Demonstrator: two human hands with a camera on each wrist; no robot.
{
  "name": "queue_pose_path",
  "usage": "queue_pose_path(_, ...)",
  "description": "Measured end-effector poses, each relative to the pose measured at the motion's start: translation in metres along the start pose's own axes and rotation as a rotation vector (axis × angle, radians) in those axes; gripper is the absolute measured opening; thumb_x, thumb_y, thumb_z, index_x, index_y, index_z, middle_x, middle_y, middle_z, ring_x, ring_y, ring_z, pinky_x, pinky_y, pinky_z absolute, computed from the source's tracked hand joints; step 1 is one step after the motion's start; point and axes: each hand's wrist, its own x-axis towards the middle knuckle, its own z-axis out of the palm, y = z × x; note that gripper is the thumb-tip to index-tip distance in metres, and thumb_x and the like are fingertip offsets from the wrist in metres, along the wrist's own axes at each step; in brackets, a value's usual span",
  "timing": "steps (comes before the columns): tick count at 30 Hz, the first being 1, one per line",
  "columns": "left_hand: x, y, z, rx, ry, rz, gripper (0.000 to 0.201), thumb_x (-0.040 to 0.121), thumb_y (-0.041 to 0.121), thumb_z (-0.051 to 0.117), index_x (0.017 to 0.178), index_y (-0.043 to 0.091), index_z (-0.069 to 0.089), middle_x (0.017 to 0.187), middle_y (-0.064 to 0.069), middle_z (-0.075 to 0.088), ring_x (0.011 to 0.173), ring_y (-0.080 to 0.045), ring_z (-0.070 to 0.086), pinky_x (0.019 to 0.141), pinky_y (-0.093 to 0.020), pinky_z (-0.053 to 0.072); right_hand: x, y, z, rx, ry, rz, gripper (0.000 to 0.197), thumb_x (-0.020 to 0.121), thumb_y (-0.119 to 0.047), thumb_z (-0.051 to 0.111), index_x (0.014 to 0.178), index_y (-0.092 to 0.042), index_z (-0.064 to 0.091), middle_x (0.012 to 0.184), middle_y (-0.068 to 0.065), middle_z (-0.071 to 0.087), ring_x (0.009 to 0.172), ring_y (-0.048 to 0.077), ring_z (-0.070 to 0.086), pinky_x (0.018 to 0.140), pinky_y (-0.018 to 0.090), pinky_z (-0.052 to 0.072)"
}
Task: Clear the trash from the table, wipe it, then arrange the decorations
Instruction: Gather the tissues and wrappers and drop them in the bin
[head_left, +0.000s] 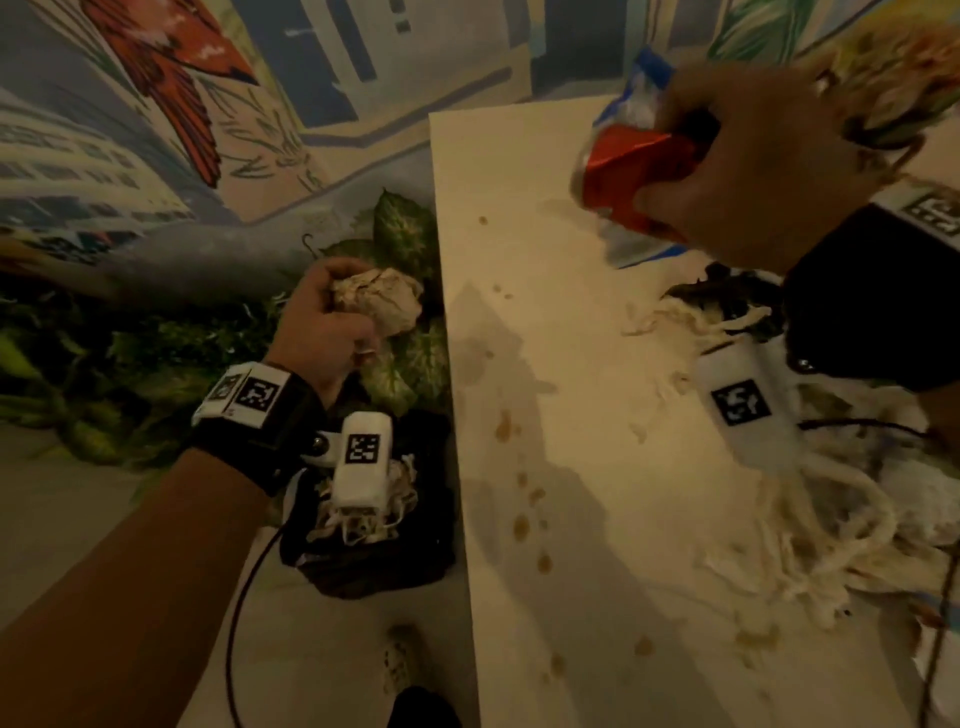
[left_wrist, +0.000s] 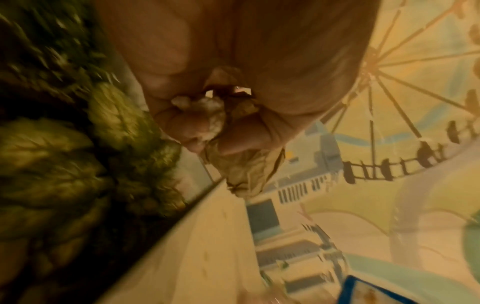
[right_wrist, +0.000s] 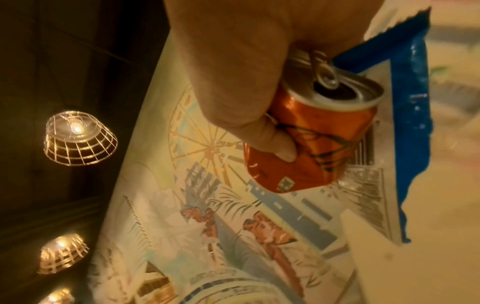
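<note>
Head view: left hand (head_left: 324, 322) clutches crumpled paper (head_left: 382, 299); right hand (head_left: 748, 171) grips dented metal can (head_left: 631, 174).

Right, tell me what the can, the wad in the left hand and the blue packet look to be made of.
Can: thin metal, glossy orange coat, bare silvery top with a pull tab; its dented wall suggests aluminium. Wad: crumpled paper, matt beige, full of sharp creases; possibly a napkin or a bag. Blue packet: probably plastic film, shiny, with glints and a ragged torn edge.
</note>
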Motion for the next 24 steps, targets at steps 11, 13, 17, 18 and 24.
queue_pose_path(11, 0.015, -0.151, -0.143, 0.297, 0.240, -0.352, 0.042, 0.083, -0.004, 0.056, 0.119, 0.016, 0.051, 0.111, -0.012, 0.054, 0.089, -0.030, 0.052, 0.058, -0.029, 0.044, -0.004, -0.154, 0.224, 0.612, -0.406, 0.335, 0.031, 0.064, -0.008, 0.073, 0.061, -0.021, 0.045, 0.068, -0.003, 0.050, 0.071, 0.017, 0.052, 0.062, 0.025, 0.040)
queue_pose_path(13, 0.014, -0.189, -0.155, 0.406, 0.257, -0.416, 0.038, 0.089, 0.008, 0.057, 0.126, 0.009, 0.048, 0.105, -0.012, 0.053, 0.086, -0.028, 0.050, 0.061, -0.033, 0.044, -0.025, -0.171, 0.285, 0.599, -0.535, 0.403, 0.029, 0.069, -0.015, 0.071, 0.064, -0.021, 0.043, 0.069, 0.000, 0.050, 0.069, 0.021, 0.053, 0.060, 0.027, 0.040)
queue_pose_path(17, 0.022, -0.265, -0.182, 0.539, 0.196, -0.550, 0.037, 0.090, 0.012, 0.056, 0.126, 0.011, 0.045, 0.114, -0.018, 0.055, 0.091, -0.035, 0.055, 0.072, -0.039, 0.047, -0.069, -0.174, 0.378, 0.573, -0.663, 0.533, 0.029, 0.082, -0.022, 0.057, 0.065, -0.026, 0.034, 0.067, 0.004, 0.045, 0.060, 0.022, 0.044, 0.054, 0.030, 0.035)
queue_pose_path(18, 0.026, -0.282, -0.189, 0.580, 0.153, -0.562, 0.039, 0.089, 0.011, 0.057, 0.126, 0.012, 0.044, 0.117, -0.019, 0.054, 0.095, -0.037, 0.056, 0.072, -0.037, 0.045, -0.080, -0.169, 0.394, 0.561, -0.678, 0.566, 0.031, 0.083, -0.022, 0.056, 0.064, -0.029, 0.032, 0.065, 0.003, 0.044, 0.059, 0.022, 0.044, 0.053, 0.029, 0.035)
queue_pose_path(24, 0.060, -0.366, -0.205, 0.675, 0.011, -0.608, 0.042, 0.084, 0.004, 0.058, 0.123, 0.014, 0.045, 0.124, -0.019, 0.051, 0.098, -0.036, 0.054, 0.071, -0.033, 0.044, -0.121, -0.133, 0.463, 0.466, -0.720, 0.680, 0.017, 0.086, -0.015, 0.053, 0.072, -0.015, 0.042, 0.064, 0.002, 0.039, 0.056, 0.018, 0.040, 0.048, 0.026, 0.029)
